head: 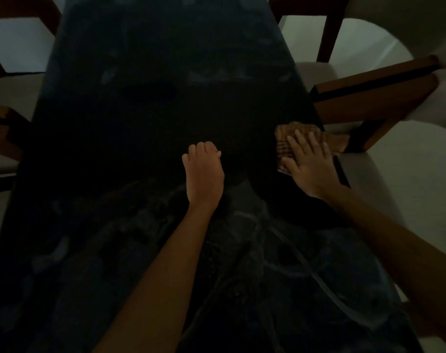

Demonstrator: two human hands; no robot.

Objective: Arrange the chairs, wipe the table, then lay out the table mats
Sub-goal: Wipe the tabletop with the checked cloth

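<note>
A long dark table [145,103] with a mottled top runs away from me in dim light. My right hand [310,161] lies flat with spread fingers on a brown checked cloth [288,138], pressing it against the table's right edge. Part of the cloth hangs past that edge. My left hand [204,171] rests on the middle of the table with its fingers curled under, holding nothing. No table mats are in view.
Wooden-framed chairs with pale seats stand along both sides: two on the right [375,98] [326,29] close to the table edge, and others on the left [2,128]. A pale floor shows between them.
</note>
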